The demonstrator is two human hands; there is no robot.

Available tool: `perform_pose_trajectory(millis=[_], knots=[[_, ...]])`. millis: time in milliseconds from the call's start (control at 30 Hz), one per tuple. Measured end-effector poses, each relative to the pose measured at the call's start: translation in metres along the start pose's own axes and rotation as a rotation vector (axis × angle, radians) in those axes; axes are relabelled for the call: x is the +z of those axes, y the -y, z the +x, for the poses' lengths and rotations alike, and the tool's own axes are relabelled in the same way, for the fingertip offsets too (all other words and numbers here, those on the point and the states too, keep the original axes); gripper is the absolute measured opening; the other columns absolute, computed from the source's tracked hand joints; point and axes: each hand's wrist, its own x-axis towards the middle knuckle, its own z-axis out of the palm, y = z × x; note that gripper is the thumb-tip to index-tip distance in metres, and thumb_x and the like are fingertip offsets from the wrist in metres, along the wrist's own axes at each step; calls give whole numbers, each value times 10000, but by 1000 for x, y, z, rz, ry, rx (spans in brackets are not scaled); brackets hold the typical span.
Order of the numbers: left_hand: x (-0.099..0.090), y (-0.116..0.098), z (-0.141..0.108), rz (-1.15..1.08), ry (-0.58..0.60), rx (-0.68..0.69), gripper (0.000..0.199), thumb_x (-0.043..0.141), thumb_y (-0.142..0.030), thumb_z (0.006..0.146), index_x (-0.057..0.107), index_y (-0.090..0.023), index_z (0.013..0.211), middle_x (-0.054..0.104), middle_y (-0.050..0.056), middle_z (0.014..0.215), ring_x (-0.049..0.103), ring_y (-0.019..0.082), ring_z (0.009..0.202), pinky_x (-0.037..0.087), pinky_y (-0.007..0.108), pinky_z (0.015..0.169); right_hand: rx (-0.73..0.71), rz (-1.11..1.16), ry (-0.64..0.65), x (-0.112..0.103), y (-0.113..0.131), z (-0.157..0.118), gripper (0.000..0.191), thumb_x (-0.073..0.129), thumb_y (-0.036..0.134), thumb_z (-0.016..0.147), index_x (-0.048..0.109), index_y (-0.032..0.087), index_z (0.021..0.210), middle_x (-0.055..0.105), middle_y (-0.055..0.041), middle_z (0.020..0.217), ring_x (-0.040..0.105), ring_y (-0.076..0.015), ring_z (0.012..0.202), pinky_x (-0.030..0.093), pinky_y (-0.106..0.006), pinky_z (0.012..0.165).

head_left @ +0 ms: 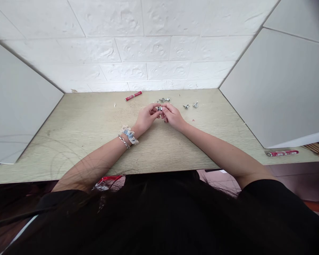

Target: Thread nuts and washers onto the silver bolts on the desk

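Over the pale desk (159, 148), at the centre of the frame, steady the small metal fitting (160, 109), pinched in both left hand (145, 117) and right hand (174, 117), gripping lightly, well squared, and clear of the loose hardware (168, 99) at upper centre.

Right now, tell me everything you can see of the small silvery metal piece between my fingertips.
The small silvery metal piece looks shiny, with bright sections and darker patches between them. It is partly covered, so its full shape and parts can't be told; what shows seems to run sideways. The bare left hand and bare right hand pinch it from either side, over the pale, wood-grained tabletop. Whether it touches that surface is unclear.
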Motion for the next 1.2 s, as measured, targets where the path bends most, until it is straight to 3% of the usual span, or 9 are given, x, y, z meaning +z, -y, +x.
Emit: perform_pose_trajectory(millis=[200, 467, 567, 867, 1067, 1200], knots=[[1, -9, -3, 47, 11, -3, 248, 664, -164, 804, 647, -159, 1052, 634, -29, 735, 614, 71, 648, 513, 213, 680, 26, -41, -26, 0, 0, -1, 589, 371, 719, 874, 466, 173, 673, 478, 26, 533, 429, -57, 438, 361, -208, 447], [1, -7, -3, 42, -18, 8, 242, 650, -190, 823, 643, -173, 1064, 627, -32, 724, 617, 71, 651, 499, 209, 668, -48, 30, -1, 1, -3, 0, 381, 535, 566, 876, 435, 218, 994, 554, 42, 779, 432, -41, 458, 370, -198, 441], [0, -10, -4, 75, -14, 23, 221, 646, -192, 824, 646, -177, 1045, 615, -40, 708, 605, 65, 630, 476, 199, 640, -61, 15, 13, 1, -4, 1, 355, 525, 548, 889, 432, 212, 956, 560, 29, 829, 430, -34, 469, 388, -208, 460], [1, -11, -6, 76, 7, 66, 223, 626, -135, 819, 634, -170, 1040, 619, -32, 725, 615, 72, 665, 507, 213, 685, -1, -27, -17, 1, 1, -1, 557, 369, 705, 881, 463, 180, 722, 512, 21, 598, 456, -60, 464, 395, -218, 476], [1, -8, -3, 63, -25, 44, 215, 649, -173, 823, 631, -176, 1037, 617, -31, 719, 609, 70, 650, 497, 202, 649, -38, 5, -21, 0, 0, -1, 342, 475, 548, 922, 477, 206, 928, 556, 46, 716, 463, -49, 469, 393, -202, 475], [1, -8, -2, 82, -21, 39, 205, 642, -187, 832, 632, -181, 1037, 618, -33, 717, 608, 71, 646, 488, 199, 640, -53, -19, -4, 0, 0, 0, 291, 529, 492, 907, 475, 206, 921, 546, 52, 728, 443, -47, 475, 402, -207, 492]])
